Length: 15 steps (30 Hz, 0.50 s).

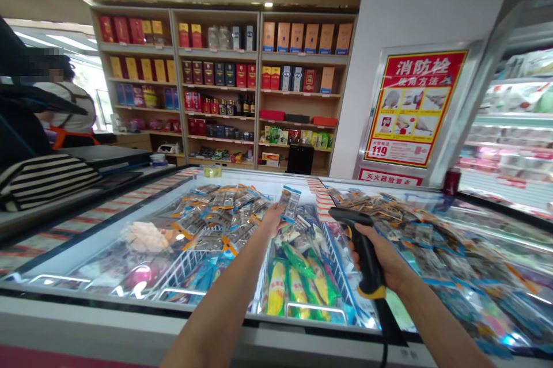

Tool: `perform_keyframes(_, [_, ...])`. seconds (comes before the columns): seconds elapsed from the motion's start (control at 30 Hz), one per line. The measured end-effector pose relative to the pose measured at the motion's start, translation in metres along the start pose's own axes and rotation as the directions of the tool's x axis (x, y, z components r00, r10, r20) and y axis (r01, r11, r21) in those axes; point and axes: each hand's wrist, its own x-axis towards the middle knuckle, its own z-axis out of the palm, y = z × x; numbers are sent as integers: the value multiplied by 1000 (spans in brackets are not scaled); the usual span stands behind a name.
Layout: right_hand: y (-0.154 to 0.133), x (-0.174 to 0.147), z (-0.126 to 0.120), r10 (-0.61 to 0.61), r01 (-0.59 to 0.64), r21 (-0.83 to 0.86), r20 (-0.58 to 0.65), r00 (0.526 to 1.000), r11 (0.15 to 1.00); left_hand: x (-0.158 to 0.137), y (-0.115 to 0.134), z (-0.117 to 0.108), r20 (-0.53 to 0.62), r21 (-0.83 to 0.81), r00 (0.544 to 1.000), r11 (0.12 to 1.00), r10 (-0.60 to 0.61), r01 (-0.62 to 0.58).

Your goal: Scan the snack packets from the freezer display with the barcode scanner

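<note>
My left hand point(273, 219) reaches out over a glass-topped chest freezer point(142, 230), its fingers closed on a small clear packet with blue ends point(291, 202). My right hand point(380, 253) is wrapped round the grip of a black and yellow barcode scanner point(365, 250), whose head points left toward the packet. A cable hangs down from the scanner's handle. Many similar packets point(224, 207) with orange and blue edges lie in a heap left of my left hand. Below it, green and yellow corn-patterned packs point(298, 281) stand in a white wire basket point(334, 241).
More packets point(423, 235) are spread over the right side. Shelves point(220, 88) of boxed goods line the back wall beside a red fire hydrant poster point(417, 106). A person point(69, 97) is at the far left, behind a striped bag point(47, 178). A refrigerated display point(510, 126) stands at right.
</note>
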Motion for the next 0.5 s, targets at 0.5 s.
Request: perform_keyframes(0.5, [13,3,50,92,-89,-25,135,987,996,2,13,-29,-45,-281,999,959,20,-32])
